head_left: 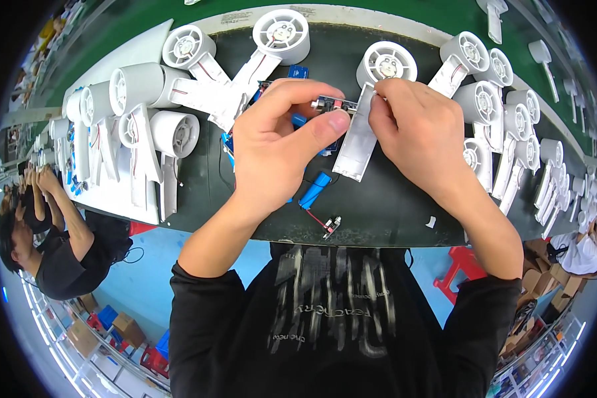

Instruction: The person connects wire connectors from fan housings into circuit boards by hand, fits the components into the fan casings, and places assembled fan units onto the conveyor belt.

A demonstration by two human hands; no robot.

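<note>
Between the thumb and fingers of my left hand [278,129] is a small circuit board [330,103] with a dark face and a metal connector at its end. The board is beside the upper part of an open white fan housing [355,149], whose round head [387,61] points away from me. My right hand [418,123] is closed, its fingertips pinching the handle's right edge just below the head; any wire between them is hidden. Below the handle lies a blue cylindrical battery [316,191], with a red wire leading to another small circuit board [332,227].
White fan housings [139,89] crowd the left of the dark table mat [391,209], with more [477,103] along the right. Blue batteries [298,71] lie partly behind my left hand. A scrap of white [431,222] sits near the front edge. Another person [60,245] works at the left.
</note>
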